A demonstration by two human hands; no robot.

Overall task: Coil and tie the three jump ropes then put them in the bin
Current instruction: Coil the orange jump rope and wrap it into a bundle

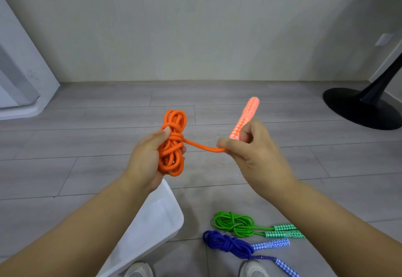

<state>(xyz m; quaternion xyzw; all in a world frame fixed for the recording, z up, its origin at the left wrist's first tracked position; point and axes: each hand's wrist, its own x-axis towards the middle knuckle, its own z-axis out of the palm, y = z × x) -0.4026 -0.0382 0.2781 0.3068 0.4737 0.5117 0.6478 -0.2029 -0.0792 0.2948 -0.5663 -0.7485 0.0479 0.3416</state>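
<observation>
My left hand (pixel 144 157) grips a coiled orange jump rope (pixel 173 144) held upright, with a strand wrapped around its middle. A short length of that rope runs right to my right hand (pixel 252 152), which pinches it and holds the orange patterned handle (pixel 244 118) pointing up and away. On the floor below lie a coiled green jump rope (pixel 235 224) with its two green handles (pixel 285 231), and just in front of it a coiled blue jump rope (pixel 228 243) with blue handles (pixel 272 244). A white bin (pixel 156 218) stands under my left forearm.
A black round table base (pixel 356 107) stands at the far right on the grey plank floor. A white appliance or panel (pixel 19 81) leans at the far left against the wall. My two shoes (pixel 139 270) show at the bottom edge.
</observation>
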